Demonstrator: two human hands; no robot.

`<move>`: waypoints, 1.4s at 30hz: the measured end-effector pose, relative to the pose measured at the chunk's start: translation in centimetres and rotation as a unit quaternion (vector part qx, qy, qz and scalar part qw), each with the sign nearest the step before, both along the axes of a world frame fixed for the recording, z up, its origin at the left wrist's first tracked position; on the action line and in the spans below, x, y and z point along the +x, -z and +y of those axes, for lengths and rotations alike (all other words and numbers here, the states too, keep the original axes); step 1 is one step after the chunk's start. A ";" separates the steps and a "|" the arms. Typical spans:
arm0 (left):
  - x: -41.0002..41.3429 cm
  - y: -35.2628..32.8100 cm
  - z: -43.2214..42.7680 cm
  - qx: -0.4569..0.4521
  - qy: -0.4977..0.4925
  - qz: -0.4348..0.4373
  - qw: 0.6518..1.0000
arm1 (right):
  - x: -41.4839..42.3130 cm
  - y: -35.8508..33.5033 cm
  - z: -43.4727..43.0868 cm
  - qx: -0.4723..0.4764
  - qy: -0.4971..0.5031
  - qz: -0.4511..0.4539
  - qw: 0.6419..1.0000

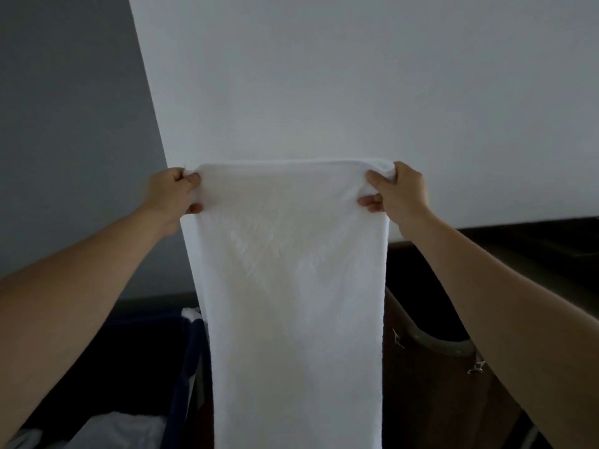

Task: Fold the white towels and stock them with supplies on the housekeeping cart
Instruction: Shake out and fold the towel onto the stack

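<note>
A white towel (291, 286) is held hanging before the wall (324, 76), its top corners clamped in the left grip (175, 196) and right grip (395, 192), while white linen (123, 429) is seen in the dark blue bin (189, 358) near left.

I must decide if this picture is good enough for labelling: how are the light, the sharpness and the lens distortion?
Head view: dim, even light, no glare; the white towel is brightest, its texture soft; the lower corners are near black; the wide lens stretches both forearms and tilts the wall corner; the left hand and right hand gripping the towel's top edge are readable.
</note>
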State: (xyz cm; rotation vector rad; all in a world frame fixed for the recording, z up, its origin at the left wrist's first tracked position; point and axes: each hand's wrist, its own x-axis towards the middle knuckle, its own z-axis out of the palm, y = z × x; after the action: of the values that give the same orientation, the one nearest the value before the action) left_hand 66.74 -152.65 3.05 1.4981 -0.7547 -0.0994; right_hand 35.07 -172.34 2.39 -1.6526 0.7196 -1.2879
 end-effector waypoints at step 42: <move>-6.5 26.1 15.3 0.289 0.150 0.231 0.917 | -7.6 24.0 6.2 0.169 -0.135 0.384 0.898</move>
State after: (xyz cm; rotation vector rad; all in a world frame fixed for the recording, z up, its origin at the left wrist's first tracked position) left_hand 60.24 -137.32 -23.01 1.8005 -0.5820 -0.9492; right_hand 27.48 -166.15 -21.61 -1.8658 1.0533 -0.2477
